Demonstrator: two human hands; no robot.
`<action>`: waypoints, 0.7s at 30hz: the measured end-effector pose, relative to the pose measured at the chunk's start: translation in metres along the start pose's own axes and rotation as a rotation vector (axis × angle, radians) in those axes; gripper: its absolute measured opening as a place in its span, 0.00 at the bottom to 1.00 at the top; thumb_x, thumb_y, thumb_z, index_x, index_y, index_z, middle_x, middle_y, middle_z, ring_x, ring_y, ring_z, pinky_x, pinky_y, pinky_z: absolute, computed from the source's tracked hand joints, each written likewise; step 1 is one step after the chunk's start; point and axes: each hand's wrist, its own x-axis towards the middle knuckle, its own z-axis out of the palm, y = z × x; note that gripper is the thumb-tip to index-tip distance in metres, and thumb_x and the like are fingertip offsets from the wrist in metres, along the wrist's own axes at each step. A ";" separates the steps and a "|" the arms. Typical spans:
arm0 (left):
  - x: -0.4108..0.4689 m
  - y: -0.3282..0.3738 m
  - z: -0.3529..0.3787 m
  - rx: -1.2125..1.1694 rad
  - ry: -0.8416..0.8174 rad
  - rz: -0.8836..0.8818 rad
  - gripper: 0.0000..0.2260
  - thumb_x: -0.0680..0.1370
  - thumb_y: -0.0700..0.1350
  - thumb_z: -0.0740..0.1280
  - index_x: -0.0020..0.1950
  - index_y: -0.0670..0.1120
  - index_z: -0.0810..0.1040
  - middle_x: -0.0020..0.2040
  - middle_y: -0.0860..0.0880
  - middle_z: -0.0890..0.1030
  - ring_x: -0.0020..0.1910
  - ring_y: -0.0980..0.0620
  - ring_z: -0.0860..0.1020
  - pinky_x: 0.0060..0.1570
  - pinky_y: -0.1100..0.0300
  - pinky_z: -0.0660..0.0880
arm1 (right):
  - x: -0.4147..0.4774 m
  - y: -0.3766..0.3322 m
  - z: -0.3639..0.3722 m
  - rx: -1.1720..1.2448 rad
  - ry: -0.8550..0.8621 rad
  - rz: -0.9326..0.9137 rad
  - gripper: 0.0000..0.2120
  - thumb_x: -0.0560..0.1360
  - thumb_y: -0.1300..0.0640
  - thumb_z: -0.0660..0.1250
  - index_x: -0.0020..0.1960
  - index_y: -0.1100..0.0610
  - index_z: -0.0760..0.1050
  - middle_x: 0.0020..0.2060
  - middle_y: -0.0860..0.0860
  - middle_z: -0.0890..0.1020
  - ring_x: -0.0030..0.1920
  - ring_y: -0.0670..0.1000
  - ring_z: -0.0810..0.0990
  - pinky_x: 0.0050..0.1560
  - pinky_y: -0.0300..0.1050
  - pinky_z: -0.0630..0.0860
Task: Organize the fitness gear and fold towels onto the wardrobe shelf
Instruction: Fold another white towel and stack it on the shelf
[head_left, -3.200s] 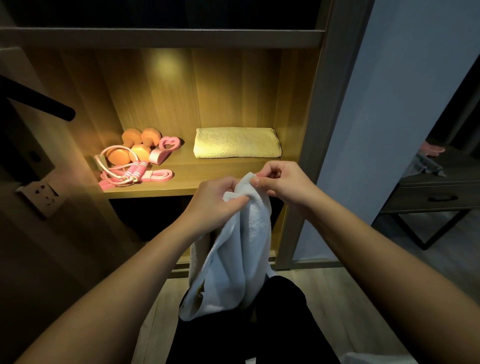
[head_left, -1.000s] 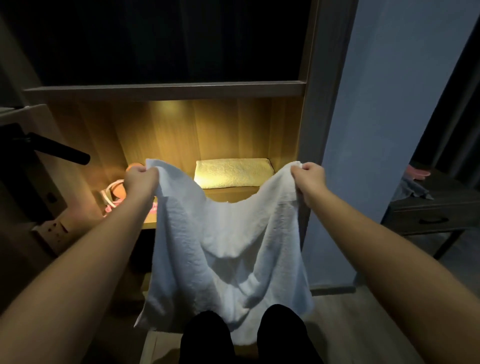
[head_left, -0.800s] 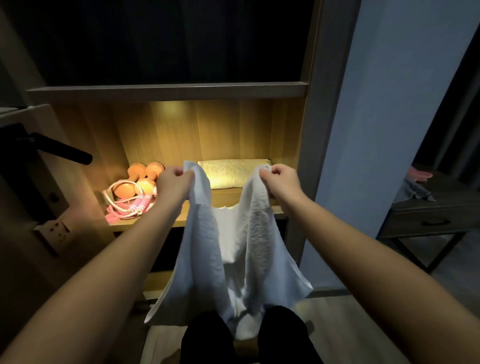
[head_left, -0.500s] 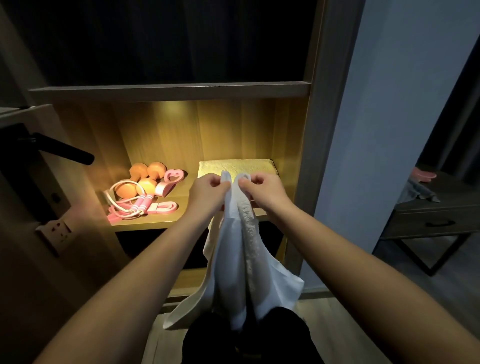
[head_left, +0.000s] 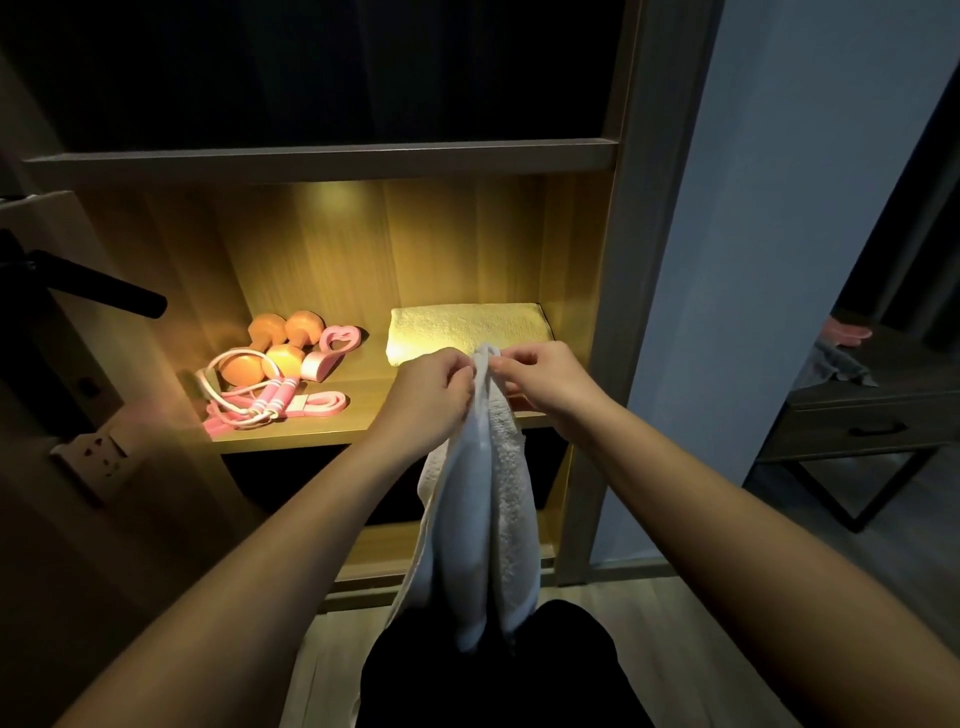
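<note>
A white towel (head_left: 483, 509) hangs folded in half lengthwise in front of the lit wardrobe shelf (head_left: 291, 436). My left hand (head_left: 431, 395) and my right hand (head_left: 540, 384) pinch its top corners together, side by side. Behind them a folded yellow towel (head_left: 457, 325) lies on the right of the shelf. On the left of the shelf sit orange dumbbells (head_left: 272, 343), a pink heart-shaped grip (head_left: 332, 348), a pink skipping rope (head_left: 249, 400) and a pink resistance band (head_left: 317, 402).
A dark door handle (head_left: 98, 293) and a wall socket (head_left: 98, 452) jut out at the left. The wardrobe's upright panel (head_left: 613, 312) stands right of the shelf. A dark side table (head_left: 872, 410) with cloth on it stands at the far right. My dark-clad legs are below.
A second ago I held the towel spread wide by its two top corners. My hands have come together, folding it in half, and it hangs narrow.
</note>
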 end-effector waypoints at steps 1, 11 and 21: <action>-0.001 -0.001 -0.001 -0.049 -0.030 -0.001 0.09 0.81 0.38 0.61 0.50 0.42 0.81 0.41 0.48 0.81 0.41 0.51 0.81 0.43 0.56 0.81 | -0.001 0.001 -0.003 -0.014 -0.020 -0.009 0.09 0.79 0.59 0.65 0.50 0.62 0.82 0.43 0.56 0.83 0.45 0.53 0.83 0.44 0.42 0.81; 0.025 0.003 -0.035 -0.015 0.012 0.123 0.07 0.74 0.44 0.73 0.46 0.50 0.75 0.42 0.56 0.79 0.38 0.60 0.77 0.37 0.67 0.74 | 0.003 -0.025 -0.015 -0.115 -0.282 -0.148 0.13 0.74 0.56 0.72 0.57 0.59 0.81 0.51 0.57 0.83 0.54 0.54 0.82 0.56 0.48 0.79; 0.095 0.068 -0.094 0.159 -0.112 0.249 0.15 0.79 0.53 0.65 0.48 0.41 0.79 0.44 0.43 0.80 0.43 0.47 0.77 0.42 0.55 0.73 | 0.032 -0.135 -0.040 -0.390 -0.206 -0.382 0.08 0.75 0.62 0.70 0.54 0.57 0.80 0.48 0.53 0.83 0.49 0.49 0.83 0.48 0.39 0.81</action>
